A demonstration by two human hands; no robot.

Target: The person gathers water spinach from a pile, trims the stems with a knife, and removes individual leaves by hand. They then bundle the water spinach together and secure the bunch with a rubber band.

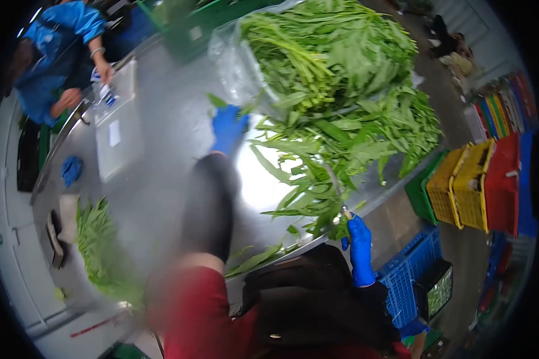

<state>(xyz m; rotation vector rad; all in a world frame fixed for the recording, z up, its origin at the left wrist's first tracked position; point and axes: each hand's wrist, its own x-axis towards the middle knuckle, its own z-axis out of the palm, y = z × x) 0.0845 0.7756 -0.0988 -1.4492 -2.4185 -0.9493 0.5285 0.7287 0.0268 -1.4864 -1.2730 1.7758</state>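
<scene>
My left hand (229,130), in a blue glove, is stretched out over the steel table beside the pile of leafy greens (341,54). Its fingers look apart, though blurred, with a single green leaf (217,100) at the tips. At the table's near edge my blue-gloved right hand (360,248) is closed round the handle of a sickle (333,179). The sickle's thin curved blade lies among loose long-leaved stalks (317,194), which partly hide it. Part of the pile rests in a clear plastic bag (233,66).
Another bunch of greens (102,245) lies at the table's left, near a crumpled blue glove (72,170) and a clear plastic sheet (117,131). Across the table stands a person in blue (51,54). Stacked colored crates (470,185) and a blue crate (404,269) stand at right.
</scene>
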